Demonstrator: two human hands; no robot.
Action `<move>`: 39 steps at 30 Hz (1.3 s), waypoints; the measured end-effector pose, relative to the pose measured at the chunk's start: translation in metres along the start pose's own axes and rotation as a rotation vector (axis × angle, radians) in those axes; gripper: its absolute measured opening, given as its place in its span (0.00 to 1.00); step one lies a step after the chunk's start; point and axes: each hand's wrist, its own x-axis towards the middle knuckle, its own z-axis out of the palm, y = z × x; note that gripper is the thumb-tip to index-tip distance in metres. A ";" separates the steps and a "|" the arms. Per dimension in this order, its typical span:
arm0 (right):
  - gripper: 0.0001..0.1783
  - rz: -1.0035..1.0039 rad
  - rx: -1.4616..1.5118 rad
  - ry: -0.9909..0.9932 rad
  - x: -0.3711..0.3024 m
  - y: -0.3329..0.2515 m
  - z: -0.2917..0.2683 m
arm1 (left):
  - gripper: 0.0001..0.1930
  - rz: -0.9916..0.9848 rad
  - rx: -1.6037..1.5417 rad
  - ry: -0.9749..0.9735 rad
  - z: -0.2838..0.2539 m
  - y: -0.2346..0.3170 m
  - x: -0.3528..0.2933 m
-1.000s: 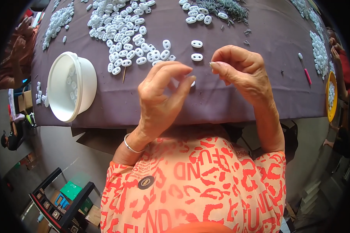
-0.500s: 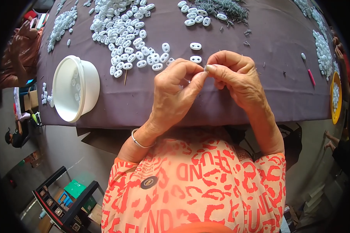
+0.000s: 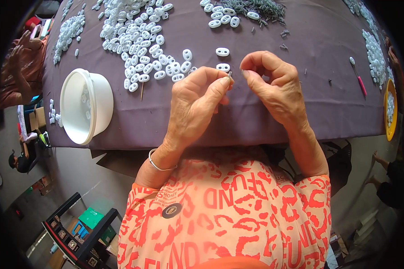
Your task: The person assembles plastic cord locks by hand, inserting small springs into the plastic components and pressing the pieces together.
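My left hand point(image 3: 193, 103) pinches a small metal spring point(image 3: 230, 75) between thumb and forefinger. To its right, apart from it, my right hand point(image 3: 278, 89) has thumb and forefinger drawn together; what is between them, if anything, is too small to make out. Two white oval plastic pieces with two holes each lie just beyond the hands, a far one point(image 3: 222, 52) and a near one point(image 3: 223, 67). Beyond my left hand spreads a large heap of the same white pieces point(image 3: 139, 40). A pile of small grey springs point(image 3: 256, 9) lies at the far middle.
A white round tub point(image 3: 102, 105) with some pieces inside stands at the left of the brown-covered table point(image 3: 327, 116). A pink-handled tool point(image 3: 361, 85) lies on the right, near a yellow bowl point(image 3: 387, 127). Other people sit at both sides.
My hands have parted: the left moved slightly left with the spring, and the right drew away from it. The view has shifted a little.
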 end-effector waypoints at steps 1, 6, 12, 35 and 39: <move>0.06 -0.187 -0.214 0.074 0.000 0.003 0.002 | 0.08 0.031 0.060 0.003 -0.001 -0.002 0.000; 0.06 -0.106 -0.049 -0.105 0.002 -0.002 -0.004 | 0.09 0.090 0.185 -0.019 0.002 -0.002 0.001; 0.06 -0.004 0.066 -0.158 0.000 -0.006 -0.007 | 0.07 0.063 0.172 -0.049 0.002 0.000 0.001; 0.03 -0.267 -0.044 0.118 -0.008 -0.005 -0.002 | 0.07 0.592 0.746 0.061 0.010 -0.007 0.012; 0.03 -0.243 -0.032 0.104 -0.009 -0.003 -0.004 | 0.09 0.617 0.815 0.246 -0.015 -0.010 0.007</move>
